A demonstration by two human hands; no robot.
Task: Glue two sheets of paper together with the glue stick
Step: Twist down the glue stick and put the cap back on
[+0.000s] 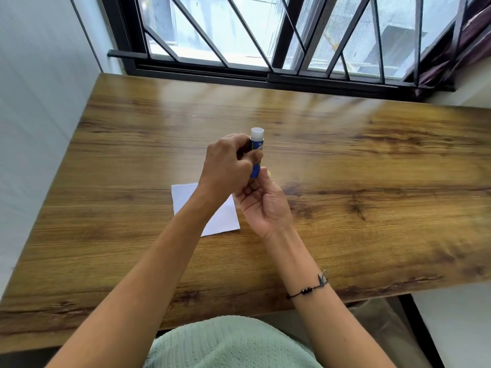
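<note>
The glue stick (256, 152) is held upright at the centre of the frame, above the wooden table (345, 160). Its blue barrel is gripped by the left hand (228, 166), while the base is pinched by the fingers of the right hand (265, 203). The white end points up; whether it is cap or bare glue cannot be told. The paper (220, 219) lies flat just below, partly hidden by the left forearm. The base is probably best turned slowly, so that only a little glue is raised.
</note>
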